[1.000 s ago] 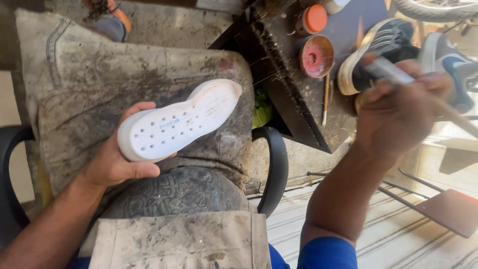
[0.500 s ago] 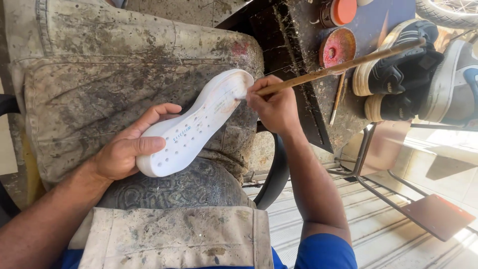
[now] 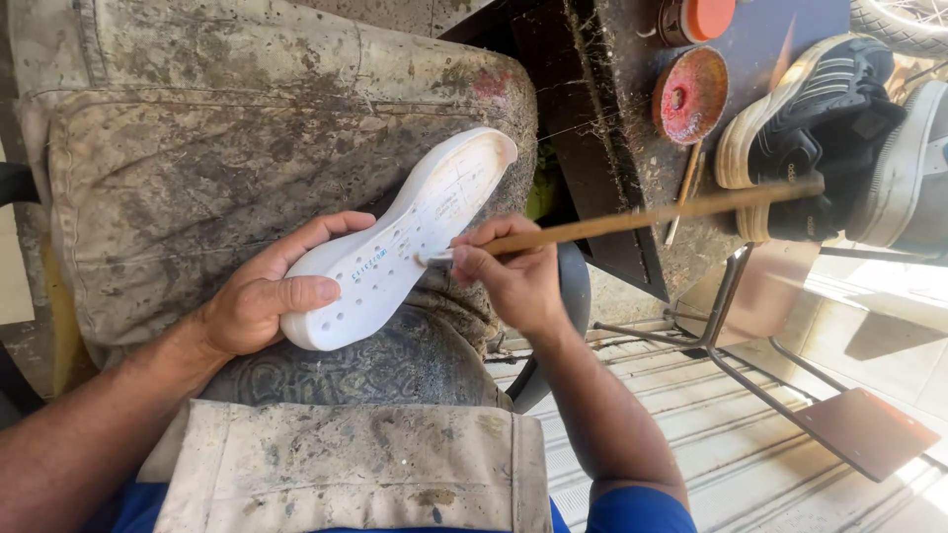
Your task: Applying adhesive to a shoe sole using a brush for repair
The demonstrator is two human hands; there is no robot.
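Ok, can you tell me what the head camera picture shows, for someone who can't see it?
A person's left hand holds a white shoe sole over a stained apron, while the right hand presses the tip of a long wooden-handled brush onto it. Nearby, a dirty workbench holds a red dish, beside a dark sneaker.

The shoe sole (image 3: 405, 237) lies on the apron-covered lap (image 3: 247, 168), gripped at its 7 o'clock end by the left hand (image 3: 262, 296). The right hand (image 3: 509, 276) sits at the sole's 4 o'clock, its brush (image 3: 652, 215) running toward 2 o'clock over the workbench (image 3: 602, 128). The glue tin lid (image 3: 689, 96) rests on that bench; 2 sneakers (image 3: 820, 128) lie at its 3 o'clock.
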